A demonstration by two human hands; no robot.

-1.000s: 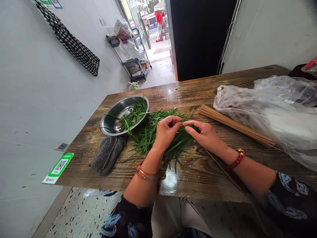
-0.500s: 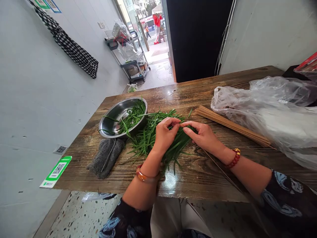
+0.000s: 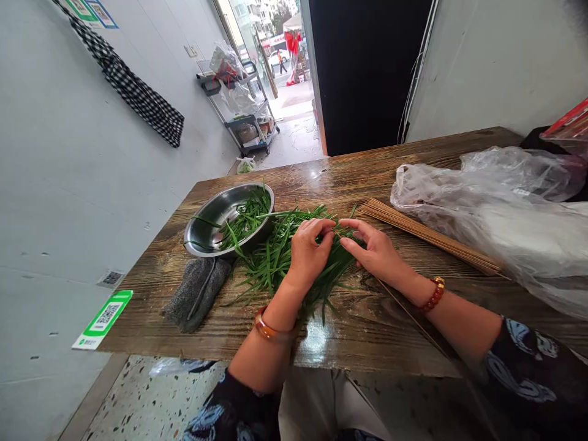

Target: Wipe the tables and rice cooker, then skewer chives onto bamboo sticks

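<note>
Both hands meet over a loose heap of long flat green chives [image 3: 271, 257] on the wooden table. My left hand [image 3: 310, 248] is closed in a pinch, thumb against forefinger; what lies between the tips is too small to make out. Facing it, my right hand [image 3: 372, 245] has thumb and fingers closed around a thin bamboo skewer [image 3: 337, 233], whose end shows between the two hands. A thin brown line runs from under the right palm toward the lower right. A steel bowl [image 3: 202, 229] with more cut chives stands left of the heap.
A bundle of bamboo skewers [image 3: 427, 236] lies on the right beside clear plastic bags [image 3: 519, 208]. A dark grey cloth [image 3: 195, 297] sits in front of the bowl, and a green code card [image 3: 103, 320] at the table's left corner. Beyond the table stands a cart [image 3: 245, 119] near the doorway.
The hands stay in nearly the same place over the chives. The fingertips have shifted slightly, with the thin stick now showing more plainly between them. The bowl and heap look unchanged.
</note>
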